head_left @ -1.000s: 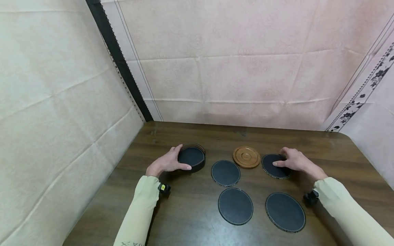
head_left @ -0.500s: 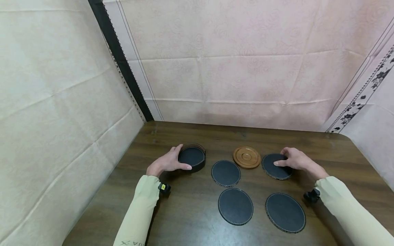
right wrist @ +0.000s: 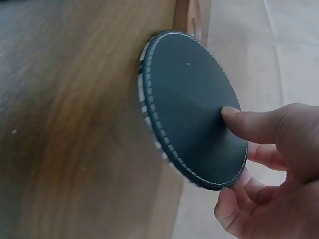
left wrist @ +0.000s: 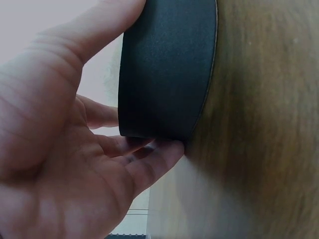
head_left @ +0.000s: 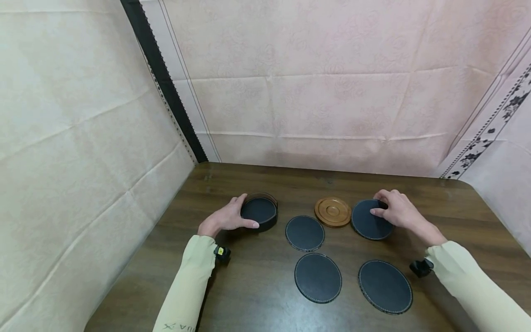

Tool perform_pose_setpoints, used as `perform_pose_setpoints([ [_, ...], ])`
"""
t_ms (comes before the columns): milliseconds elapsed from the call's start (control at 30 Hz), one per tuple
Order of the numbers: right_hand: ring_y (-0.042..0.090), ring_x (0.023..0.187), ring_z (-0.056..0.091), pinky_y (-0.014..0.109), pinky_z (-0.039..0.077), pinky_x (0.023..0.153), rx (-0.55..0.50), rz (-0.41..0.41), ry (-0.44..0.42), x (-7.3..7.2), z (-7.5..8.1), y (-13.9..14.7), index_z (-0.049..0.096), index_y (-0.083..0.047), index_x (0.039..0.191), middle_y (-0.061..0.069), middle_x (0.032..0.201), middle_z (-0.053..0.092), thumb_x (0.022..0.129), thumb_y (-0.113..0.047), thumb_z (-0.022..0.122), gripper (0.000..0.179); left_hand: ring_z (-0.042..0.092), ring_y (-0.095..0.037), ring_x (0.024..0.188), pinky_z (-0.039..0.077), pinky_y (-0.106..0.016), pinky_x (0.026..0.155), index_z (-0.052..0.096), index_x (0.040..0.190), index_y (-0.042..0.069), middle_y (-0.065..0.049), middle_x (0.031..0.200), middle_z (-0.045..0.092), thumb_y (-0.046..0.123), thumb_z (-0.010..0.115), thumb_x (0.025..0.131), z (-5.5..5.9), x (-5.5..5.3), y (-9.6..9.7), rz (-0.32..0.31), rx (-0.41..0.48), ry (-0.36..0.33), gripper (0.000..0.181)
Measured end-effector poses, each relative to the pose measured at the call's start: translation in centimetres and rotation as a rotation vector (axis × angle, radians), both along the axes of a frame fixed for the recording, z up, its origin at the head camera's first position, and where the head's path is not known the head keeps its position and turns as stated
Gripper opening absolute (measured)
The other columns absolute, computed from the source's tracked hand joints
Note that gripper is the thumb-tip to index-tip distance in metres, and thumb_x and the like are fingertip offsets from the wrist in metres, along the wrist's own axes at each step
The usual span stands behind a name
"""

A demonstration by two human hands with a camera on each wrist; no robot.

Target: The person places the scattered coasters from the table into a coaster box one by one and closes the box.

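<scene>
My left hand [head_left: 228,216] grips the side of a round black coaster holder [head_left: 268,223], thumb at the near side and fingers round the far side. In the left wrist view the holder's dark wall [left wrist: 167,69] stands on the wood between thumb and fingers. A black coaster, or several together, lies inside it. At the right, my right hand [head_left: 400,211] pinches a round black coaster [head_left: 369,223] with white edge stitching. The right wrist view shows this coaster [right wrist: 189,104] tilted, far edge raised, thumb on its top face and fingers beneath.
Three more black coasters lie flat on the brown wooden table [head_left: 257,290]: one coaster [head_left: 304,234] near the holder, another coaster [head_left: 318,278] in front, a third coaster [head_left: 385,287] at the front right. Beside the held coaster sits a round wooden coaster [head_left: 332,212]. Pale cloth [head_left: 323,92] hangs behind.
My right hand has taken hold of the black coaster and lifted its far edge off the table. The left hand and the holder have stayed in place.
</scene>
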State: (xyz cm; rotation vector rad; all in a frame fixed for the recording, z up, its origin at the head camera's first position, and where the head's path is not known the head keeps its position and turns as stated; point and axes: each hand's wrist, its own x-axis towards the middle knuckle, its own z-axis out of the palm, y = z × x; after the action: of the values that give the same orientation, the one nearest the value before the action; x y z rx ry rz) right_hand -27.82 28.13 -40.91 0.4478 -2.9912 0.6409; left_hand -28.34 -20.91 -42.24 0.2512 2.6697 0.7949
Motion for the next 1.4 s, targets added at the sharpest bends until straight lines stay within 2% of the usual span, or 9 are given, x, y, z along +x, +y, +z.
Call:
perform_pose_setpoints([
  [333, 0.036, 0.096, 0.056, 0.051, 0.046, 0.077, 0.002, 0.061, 0.061, 1.3, 2.4, -1.8, 0.066, -0.004, 0.111, 0.020, 0.103, 0.062, 0.091, -0.012, 0.067, 0.022, 0.038, -0.032, 0.136, 0.035, -0.056, 0.111, 0.011, 0.158, 0.018, -0.016, 0.159, 0.022, 0.068, 0.076, 0.070, 0.0, 0.0, -0.1, 0.006, 0.001, 0.008, 0.121],
  [533, 0.023, 0.081, 0.052, 0.039, 0.041, 0.071, 0.009, 0.111, 0.128, 2.0, 3.9, -3.1, 0.069, -0.011, 0.098, 0.006, 0.085, 0.058, 0.089, -0.010, 0.068, 0.009, 0.038, -0.032, 0.136, 0.035, -0.056, 0.111, 0.011, 0.158, 0.018, -0.016, 0.159, 0.022, 0.067, 0.076, 0.070, -0.1, -0.1, -0.1, 0.004, 0.002, 0.012, 0.120],
  [667, 0.018, 0.077, 0.047, 0.034, 0.037, 0.068, -0.008, 0.122, 0.136, 2.3, 4.7, -4.1, 0.067, -0.012, 0.096, 0.001, 0.080, 0.052, 0.089, -0.010, 0.068, 0.007, 0.038, -0.032, 0.136, 0.035, -0.057, 0.111, 0.011, 0.158, 0.018, -0.015, 0.159, 0.021, 0.066, 0.077, 0.070, -0.1, -0.1, -0.1, 0.005, 0.009, 0.013, 0.121],
  [1067, 0.016, 0.071, 0.049, 0.032, 0.042, 0.068, -0.098, 0.113, 0.131, 1.7, 5.0, -7.4, 0.066, -0.009, 0.102, 0.002, 0.082, 0.056, 0.091, -0.011, 0.067, 0.011, 0.037, -0.032, 0.137, 0.035, -0.056, 0.111, 0.010, 0.158, 0.018, -0.015, 0.161, 0.019, 0.064, 0.078, 0.071, -0.3, 0.1, -0.1, 0.009, 0.028, 0.004, 0.119],
  [1400, 0.014, 0.074, 0.059, 0.032, 0.047, 0.071, -0.207, 0.116, 0.137, 0.9, 5.1, -10.4, 0.067, -0.008, 0.102, 0.005, 0.086, 0.068, 0.092, -0.014, 0.068, 0.012, 0.038, -0.032, 0.135, 0.036, -0.057, 0.110, 0.011, 0.158, 0.017, -0.015, 0.160, 0.021, 0.065, 0.077, 0.071, -0.2, 0.1, 0.0, 0.004, 0.017, 0.018, 0.119],
])
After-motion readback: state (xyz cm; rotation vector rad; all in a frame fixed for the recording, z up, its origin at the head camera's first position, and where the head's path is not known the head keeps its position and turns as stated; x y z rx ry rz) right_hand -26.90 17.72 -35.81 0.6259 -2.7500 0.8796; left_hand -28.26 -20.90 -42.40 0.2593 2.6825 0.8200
